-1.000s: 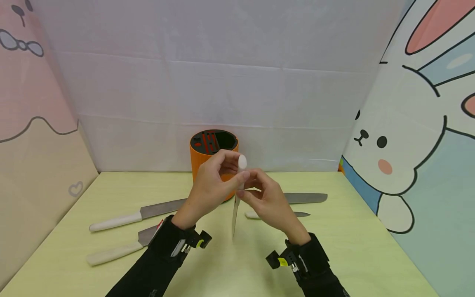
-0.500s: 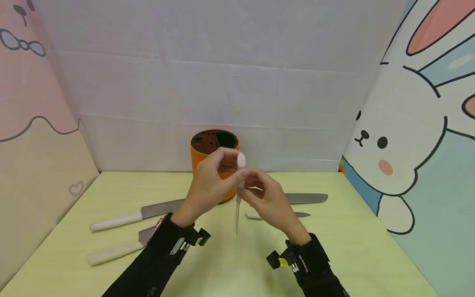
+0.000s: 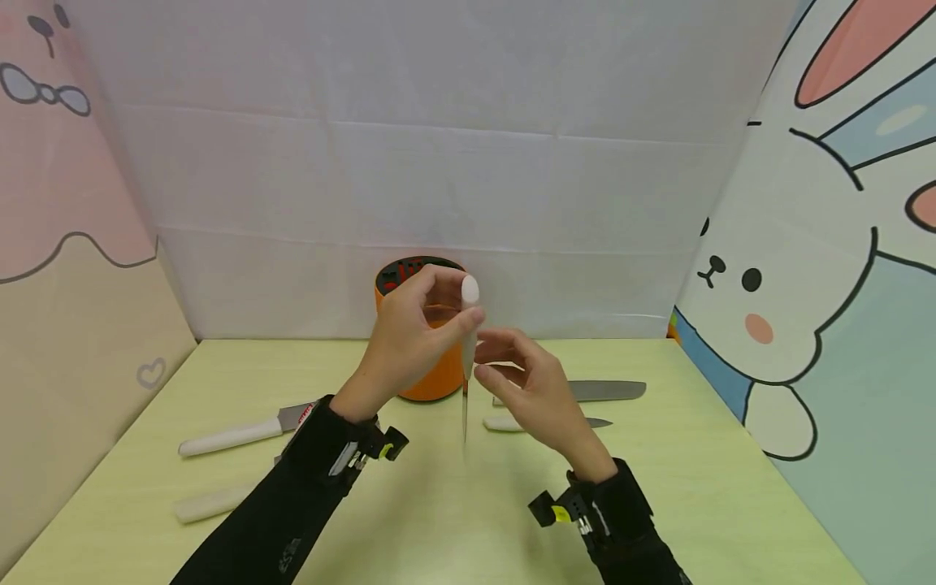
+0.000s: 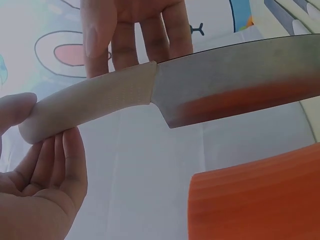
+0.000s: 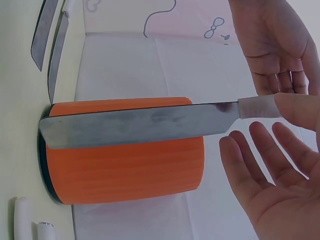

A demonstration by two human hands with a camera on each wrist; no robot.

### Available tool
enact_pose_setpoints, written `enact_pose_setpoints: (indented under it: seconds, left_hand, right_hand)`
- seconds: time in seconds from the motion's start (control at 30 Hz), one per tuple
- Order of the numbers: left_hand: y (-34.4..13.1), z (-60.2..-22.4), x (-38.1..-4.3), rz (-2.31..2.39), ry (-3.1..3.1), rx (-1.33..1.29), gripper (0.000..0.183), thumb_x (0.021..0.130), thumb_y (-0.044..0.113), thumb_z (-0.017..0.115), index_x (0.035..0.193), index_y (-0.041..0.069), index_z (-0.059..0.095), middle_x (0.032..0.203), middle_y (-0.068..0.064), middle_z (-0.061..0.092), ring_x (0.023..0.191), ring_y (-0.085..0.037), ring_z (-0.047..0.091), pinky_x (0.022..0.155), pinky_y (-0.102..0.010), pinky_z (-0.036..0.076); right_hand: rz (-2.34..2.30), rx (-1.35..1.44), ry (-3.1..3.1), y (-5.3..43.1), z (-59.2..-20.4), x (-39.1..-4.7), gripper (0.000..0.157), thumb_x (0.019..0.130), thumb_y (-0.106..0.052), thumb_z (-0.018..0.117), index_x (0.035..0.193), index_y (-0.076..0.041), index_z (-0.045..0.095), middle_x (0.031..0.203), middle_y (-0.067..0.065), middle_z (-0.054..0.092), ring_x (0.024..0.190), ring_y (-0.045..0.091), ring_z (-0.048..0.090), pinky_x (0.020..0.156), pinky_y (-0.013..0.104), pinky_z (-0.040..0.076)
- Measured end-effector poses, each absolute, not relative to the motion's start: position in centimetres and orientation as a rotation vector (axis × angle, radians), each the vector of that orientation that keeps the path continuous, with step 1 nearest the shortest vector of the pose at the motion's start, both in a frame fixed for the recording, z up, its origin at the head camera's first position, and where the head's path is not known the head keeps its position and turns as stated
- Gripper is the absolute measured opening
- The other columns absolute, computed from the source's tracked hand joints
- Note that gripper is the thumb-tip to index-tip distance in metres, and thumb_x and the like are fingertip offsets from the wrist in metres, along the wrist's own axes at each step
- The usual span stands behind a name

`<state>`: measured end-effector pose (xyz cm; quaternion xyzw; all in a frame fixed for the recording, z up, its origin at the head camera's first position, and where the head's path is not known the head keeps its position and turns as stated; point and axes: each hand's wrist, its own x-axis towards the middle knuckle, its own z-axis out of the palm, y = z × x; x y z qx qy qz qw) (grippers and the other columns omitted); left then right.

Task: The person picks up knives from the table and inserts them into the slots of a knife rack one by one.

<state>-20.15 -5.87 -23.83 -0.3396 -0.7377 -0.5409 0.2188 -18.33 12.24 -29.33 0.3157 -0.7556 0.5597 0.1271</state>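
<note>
My left hand (image 3: 409,333) pinches the end of the white handle of a kitchen knife (image 3: 470,349) between thumb and fingers. The knife hangs upright, blade down, in front of an orange round knife block (image 3: 431,382). In the left wrist view the broad steel blade (image 4: 240,75) shows whole near the handle, its far end cut off by the frame. Just right of the handle, my right hand (image 3: 534,390) has its fingers loosely bent and spread, holding nothing. From the right wrist, the blade (image 5: 145,122) overlaps the block, and the right fingertips (image 5: 230,145) lie beside the handle.
Two white-handled knives (image 3: 230,437) lie at the left of the pale table (image 3: 409,520), their blades partly hidden by my left sleeve. At right lie a long-bladed knife (image 3: 607,390) and a small paring knife (image 3: 504,424). A white cloth wall (image 3: 570,219) stands behind the block.
My left hand has raised the knife slightly and moved it forward, covering more of the block's top. The right hand has let go of the handle and its fingers have spread.
</note>
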Motion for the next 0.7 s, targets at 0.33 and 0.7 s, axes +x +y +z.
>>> enact_pose_setpoints:
  seconds: [0.33,0.7]
  left_hand:
    - [-6.6,-21.0,-21.1,-1.443,-2.052,-0.938,0.027,0.089,0.008,0.068,0.111,0.000,0.056,0.096,-0.009,0.063,0.086,-0.017,0.060,0.078,-0.033,0.054]
    - [-6.9,-16.8,-22.1,-1.393,-2.054,-0.920,0.028,0.091,0.009,0.065,0.115,0.000,0.054,0.100,-0.009,0.062,0.088,-0.013,0.059,0.083,-0.027,0.052]
  right_hand:
    - [1.494,0.912,-2.210,12.9,-29.1,-18.3,0.037,0.091,0.002,0.061,0.127,-0.002,0.053,0.114,0.011,0.060,0.106,0.022,0.057,0.091,0.039,0.050]
    - [1.345,0.926,-2.191,13.4,-30.4,-19.5,0.039,0.091,-0.006,0.065,0.129,-0.007,0.053,0.118,0.007,0.059,0.106,0.018,0.057,0.089,0.043,0.051]
